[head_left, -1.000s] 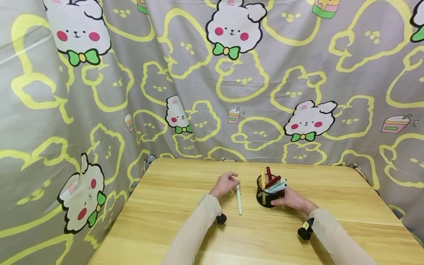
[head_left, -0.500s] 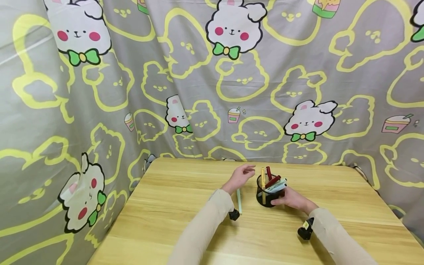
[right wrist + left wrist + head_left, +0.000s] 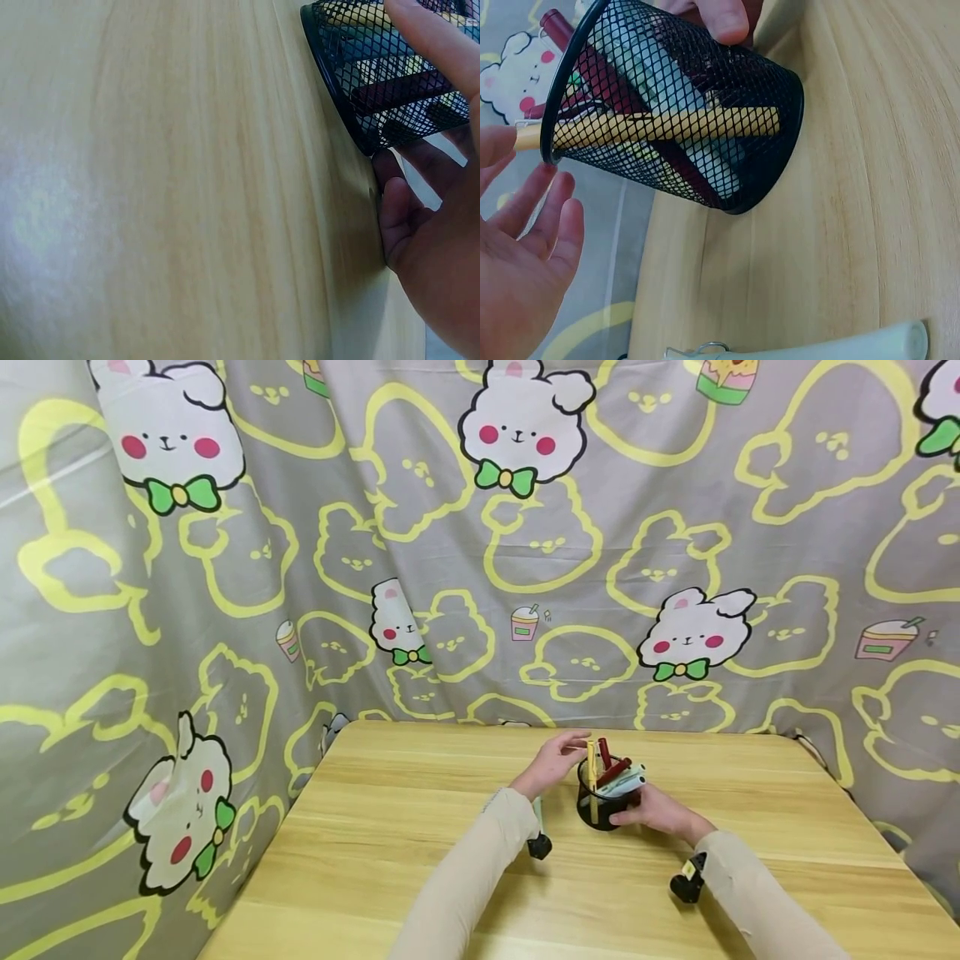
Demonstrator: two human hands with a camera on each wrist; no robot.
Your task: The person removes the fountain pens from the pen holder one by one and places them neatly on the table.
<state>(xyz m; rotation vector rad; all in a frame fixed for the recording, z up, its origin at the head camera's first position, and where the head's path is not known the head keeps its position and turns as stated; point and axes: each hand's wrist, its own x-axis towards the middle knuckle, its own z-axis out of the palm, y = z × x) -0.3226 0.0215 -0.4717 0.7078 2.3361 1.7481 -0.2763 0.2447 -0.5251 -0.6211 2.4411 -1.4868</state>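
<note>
Below the wrist of the left hand [image 3: 552, 766]: pale green pen [image 3: 855, 346], lying on the desk [image 3: 360, 827], probably light and slippery, best taken mid-barrel. That hand: fingertips at the top of the yellow pen [image 3: 592, 757]; pinch or mere touch, cannot tell. Between hands: black mesh pen holder [image 3: 606, 816], stiff, presumably light, best held low. Right hand [image 3: 662, 813]: gripping its side. Brands, writing: none legible.

Black cup [image 3: 606, 808], yellow pen [image 3: 592, 767]
</note>
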